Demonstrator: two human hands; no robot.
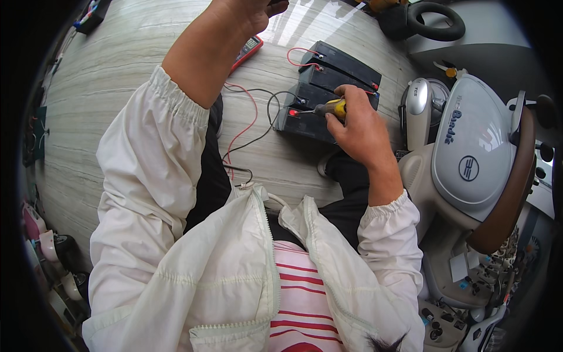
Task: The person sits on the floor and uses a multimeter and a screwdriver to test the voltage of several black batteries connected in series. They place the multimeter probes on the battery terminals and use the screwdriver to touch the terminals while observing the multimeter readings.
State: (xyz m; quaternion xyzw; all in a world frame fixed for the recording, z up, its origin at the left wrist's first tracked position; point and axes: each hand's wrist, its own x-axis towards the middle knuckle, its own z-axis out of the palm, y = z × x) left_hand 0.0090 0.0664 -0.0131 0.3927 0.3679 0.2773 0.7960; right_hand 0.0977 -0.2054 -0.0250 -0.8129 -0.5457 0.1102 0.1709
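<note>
My right hand (358, 125) grips a screwdriver (335, 108) by its yellow and black handle. The blade points left, its tip at or close to the red terminal (293, 113) of the nearest black battery (303, 126). Several such batteries lie side by side on the floor; a short red wire (289, 55) links the far two. My left hand (255, 12) is raised at the top edge, partly cut off, so what it holds cannot be seen. Below it, half hidden by my forearm, lies a red digital multimeter (251, 47). A black lead (270, 105) reaches the batteries.
A red lead (256, 112) and the black one trail across the marbled floor (132, 44) between my legs. Close on my right stands a grey-white electric scooter (475, 141). A black tyre (435, 21) is at the upper right, and a dark box (93, 16) at the upper left.
</note>
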